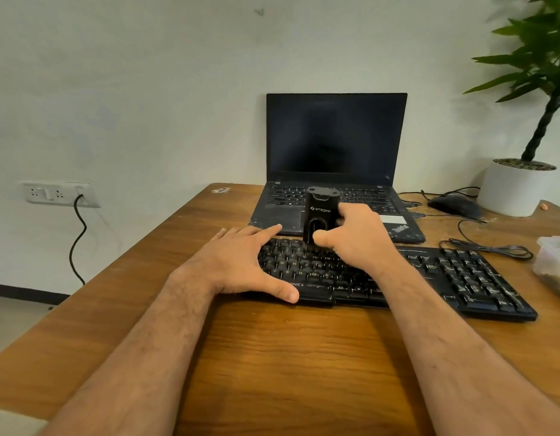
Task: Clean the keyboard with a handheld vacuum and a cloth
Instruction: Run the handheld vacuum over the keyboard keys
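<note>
- Fingers of our right hand (356, 237) are curling round the handheld vacuum (320, 215), clamping its black body while the thumb is lying across the near face; the unit is standing nearly upright with its lower end down on the top key rows.
- Fingers of our left hand (241, 261) are lying straight and spread, pressing flat on the left end of the keyboard (398, 278), with the thumb reaching to the near edge just beside the spacebar; this hand is holding nothing, only steadying.
- We are judging that the vacuuming step is under way, with the nozzle sitting just beyond the right thumb, hidden behind the hand, so we cannot tell exactly how it is meeting the keys.
- We are risking a popped or scratched keycap if the right hand is bearing down too hard while dragging.
- We are also risking the keyboard sliding on the wooden table (272, 357) if the left palm is lifting, since only that hand is pinning it.
- Just past the right fingertips the open laptop (335, 136) is sitting close, so a forward tilt could be knocking the vacuum's top against it.
- To the right of the right hand, the keyboard cable (492, 247) is lying looped and could be snagging on a sideways sweep.
- No cloth is showing anywhere near our fingers.
</note>
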